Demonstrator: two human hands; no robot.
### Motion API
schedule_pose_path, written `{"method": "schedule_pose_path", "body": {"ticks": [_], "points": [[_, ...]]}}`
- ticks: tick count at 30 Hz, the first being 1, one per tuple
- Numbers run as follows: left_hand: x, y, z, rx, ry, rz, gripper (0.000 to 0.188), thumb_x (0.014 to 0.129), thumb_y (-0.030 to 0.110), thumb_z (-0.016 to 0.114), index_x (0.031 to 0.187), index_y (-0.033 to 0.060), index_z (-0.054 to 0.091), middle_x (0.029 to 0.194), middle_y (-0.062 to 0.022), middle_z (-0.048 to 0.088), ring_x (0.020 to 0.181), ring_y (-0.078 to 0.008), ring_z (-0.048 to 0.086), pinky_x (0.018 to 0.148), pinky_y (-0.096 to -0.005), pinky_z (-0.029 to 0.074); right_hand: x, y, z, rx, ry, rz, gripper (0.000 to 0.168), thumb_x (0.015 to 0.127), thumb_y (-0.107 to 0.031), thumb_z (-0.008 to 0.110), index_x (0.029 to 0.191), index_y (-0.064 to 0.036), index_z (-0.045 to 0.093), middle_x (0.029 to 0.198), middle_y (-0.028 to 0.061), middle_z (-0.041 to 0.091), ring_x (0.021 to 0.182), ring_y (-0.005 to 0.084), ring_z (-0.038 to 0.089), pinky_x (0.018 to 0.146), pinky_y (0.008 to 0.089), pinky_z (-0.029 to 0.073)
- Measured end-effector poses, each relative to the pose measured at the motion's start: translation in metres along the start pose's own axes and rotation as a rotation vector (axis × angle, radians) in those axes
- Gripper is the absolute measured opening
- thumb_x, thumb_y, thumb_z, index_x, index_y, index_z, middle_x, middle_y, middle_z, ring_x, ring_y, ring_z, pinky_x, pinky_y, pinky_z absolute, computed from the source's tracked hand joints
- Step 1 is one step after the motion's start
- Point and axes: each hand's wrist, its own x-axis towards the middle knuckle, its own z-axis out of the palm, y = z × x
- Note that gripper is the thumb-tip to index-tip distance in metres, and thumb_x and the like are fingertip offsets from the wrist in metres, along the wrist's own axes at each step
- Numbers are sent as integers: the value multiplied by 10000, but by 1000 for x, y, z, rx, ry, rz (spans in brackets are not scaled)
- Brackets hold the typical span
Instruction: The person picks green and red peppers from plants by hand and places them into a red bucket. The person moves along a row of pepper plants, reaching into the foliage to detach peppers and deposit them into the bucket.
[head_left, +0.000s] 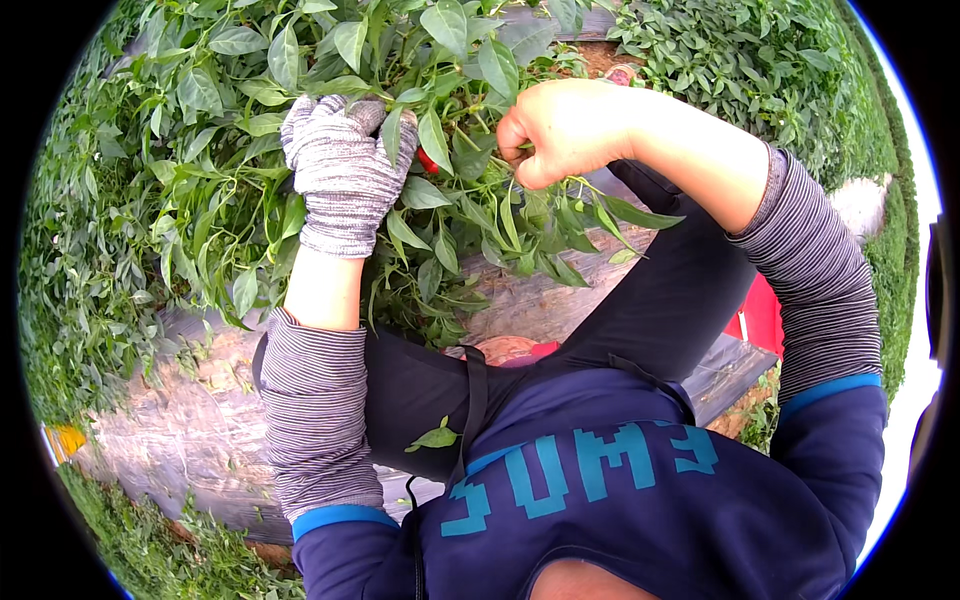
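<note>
My left hand (346, 169), in a grey-and-white striped knit glove, is among the leaves of a pepper plant (450, 247). Its fingers are curled, and leaves partly cover them, so what they hold is hidden. Just right of the glove, a piece of red pepper (427, 160) shows between leaves. My right hand (564, 133) is bare, with thumb and forefinger pinched on a thin green pepper stem (528, 148) at the plant's right side. Below that hand, a leafy branch (600, 206) spreads toward my knee.
Dark plastic mulch film (187, 420) covers the ground beneath me. More pepper plants (750, 82) grow behind and to the left. A red object (757, 315) lies by my right leg, and a yellow item (66, 442) at far left. A loose leaf (435, 436) rests on my left thigh.
</note>
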Motion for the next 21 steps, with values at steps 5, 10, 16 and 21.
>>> {"method": "schedule_pose_path", "body": {"ticks": [5,10,16,21], "points": [[-1,-3,0,17,-31,-18,257,710,349,606,757,103,658,720,-89,595,753,-248,557,873,-399,342,-7,-13,-8,-396,93,36,164,612,-180,560,699,-50,607,604,139,568,620,310,584,581,408,468],[2,-3,6,-28,-39,-35,242,698,325,607,774,101,656,724,-97,595,764,-269,557,880,-416,347,-13,-14,-1,-514,147,114,122,597,-145,565,619,-29,597,617,143,589,596,309,595,562,391,476],[5,-2,4,-12,46,24,206,693,272,651,699,67,636,684,-137,584,667,-319,541,648,-406,425,-12,-19,0,-430,121,202,113,609,-119,550,638,-28,609,648,150,601,626,305,605,572,380,481],[4,1,3,-8,49,38,215,699,279,648,710,65,633,691,-129,584,674,-321,540,649,-405,425,-5,-21,5,-434,95,261,122,624,-115,547,673,-33,625,699,152,617,662,295,616,596,381,486]]}}
